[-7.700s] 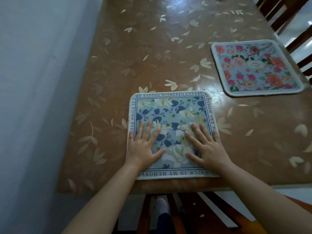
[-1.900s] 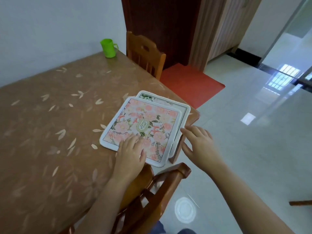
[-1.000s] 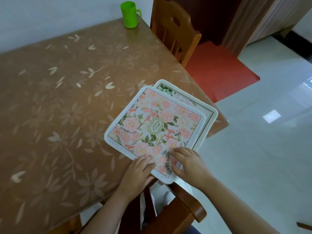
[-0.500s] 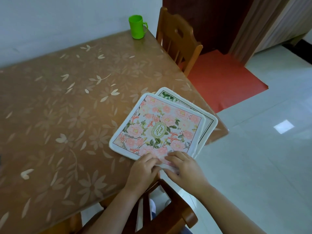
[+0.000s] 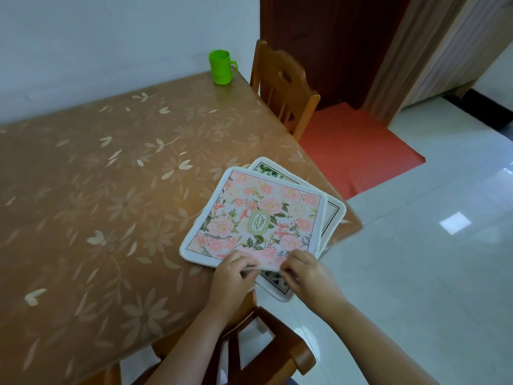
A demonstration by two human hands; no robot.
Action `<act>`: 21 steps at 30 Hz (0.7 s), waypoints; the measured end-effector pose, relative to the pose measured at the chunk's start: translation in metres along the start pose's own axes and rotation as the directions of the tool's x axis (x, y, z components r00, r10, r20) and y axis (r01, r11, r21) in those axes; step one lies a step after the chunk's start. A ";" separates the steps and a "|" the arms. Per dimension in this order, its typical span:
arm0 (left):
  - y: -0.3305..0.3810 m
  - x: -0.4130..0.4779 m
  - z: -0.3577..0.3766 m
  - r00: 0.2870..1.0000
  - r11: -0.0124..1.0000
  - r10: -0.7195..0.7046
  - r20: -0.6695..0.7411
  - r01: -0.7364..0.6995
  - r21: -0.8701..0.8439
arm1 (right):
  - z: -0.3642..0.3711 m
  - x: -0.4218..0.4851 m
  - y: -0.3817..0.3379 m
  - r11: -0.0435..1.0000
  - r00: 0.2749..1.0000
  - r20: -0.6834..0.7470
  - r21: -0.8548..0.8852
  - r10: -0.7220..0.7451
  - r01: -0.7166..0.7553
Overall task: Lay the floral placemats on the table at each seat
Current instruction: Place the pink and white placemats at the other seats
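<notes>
Low and right of centre in the frame, the pink placemat (image 5: pixel 258 218) lies askew on a green-bordered placemat (image 5: pixel 273 169) at the corner of the counter (image 5: pixel 111 190). The left hand (image 5: pixel 231 277) and right hand (image 5: pixel 309 276) each hold a narrow grip, pinching the pink one's near edge. Best to peel it up evenly with both hands, so the lower mat, which overhangs the edge, doesn't slide off. The oval label at its middle seems to read GARDEN
</notes>
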State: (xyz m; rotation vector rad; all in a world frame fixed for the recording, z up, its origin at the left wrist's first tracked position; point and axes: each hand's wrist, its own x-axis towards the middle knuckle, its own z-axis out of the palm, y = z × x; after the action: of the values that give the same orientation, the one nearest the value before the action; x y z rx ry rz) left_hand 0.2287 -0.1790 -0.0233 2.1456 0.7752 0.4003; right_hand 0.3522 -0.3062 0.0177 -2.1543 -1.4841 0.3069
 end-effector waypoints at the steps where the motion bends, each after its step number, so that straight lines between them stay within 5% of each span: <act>1: -0.001 0.002 0.000 1.000 1.000 -0.021 -0.008 0.020 -0.010 | 0.000 0.000 -0.001 1.000 1.000 -0.002 0.003 0.010 -0.010; 7: -0.008 0.008 -0.014 0.999 0.999 0.044 0.009 -0.044 0.009 | 0.010 0.005 -0.013 0.971 0.974 0.075 0.093 0.213 -0.220; 21: -0.105 -0.043 -0.126 0.985 0.989 0.013 -0.173 0.013 0.149 | 0.112 0.067 -0.114 0.993 0.967 0.249 0.097 0.047 -0.074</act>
State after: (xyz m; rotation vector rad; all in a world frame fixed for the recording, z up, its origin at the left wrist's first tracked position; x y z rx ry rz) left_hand 0.0901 -0.0817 -0.0269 2.2718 0.9292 0.5505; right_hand 0.2345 -0.1822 -0.0113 -2.1396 -1.4969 0.6817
